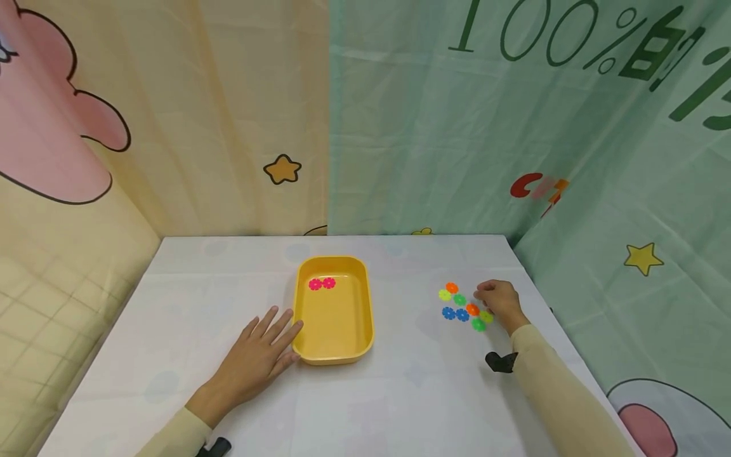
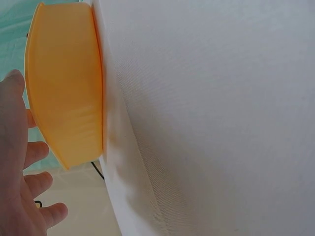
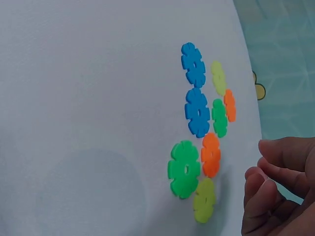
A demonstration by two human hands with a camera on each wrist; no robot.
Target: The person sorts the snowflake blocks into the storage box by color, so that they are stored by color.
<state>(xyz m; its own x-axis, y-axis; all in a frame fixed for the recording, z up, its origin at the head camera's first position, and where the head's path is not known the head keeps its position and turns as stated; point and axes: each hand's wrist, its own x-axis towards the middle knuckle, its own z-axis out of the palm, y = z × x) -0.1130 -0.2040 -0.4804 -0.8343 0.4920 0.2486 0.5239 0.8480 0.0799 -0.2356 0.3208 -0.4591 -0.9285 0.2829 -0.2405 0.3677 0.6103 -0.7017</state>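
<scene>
A yellow tray (image 1: pixel 334 355) stands on the table with two pink flower-shaped plastic pieces (image 1: pixel 322 284) side by side near its far end. My left hand (image 1: pixel 257 355) is spread at the tray's left side, fingertips at the rim; the left wrist view shows the tray's outer wall (image 2: pixel 69 88). To the right lie several more flower pieces: two blue pieces (image 3: pixel 197 113), two green pieces (image 3: pixel 184 169), two orange pieces (image 3: pixel 211 155) and two yellow pieces (image 3: pixel 204 200). Just right of them hovers my right hand (image 1: pixel 502 304), fingers loosely curled, with nothing visible between the fingertips.
A white cloth covers the table (image 1: pixel 400 393). Printed curtains (image 1: pixel 240 127) hang behind and along both sides. A black strap end (image 1: pixel 501 362) sticks out at the right wrist, and another black piece (image 1: pixel 216 447) shows at the left wrist.
</scene>
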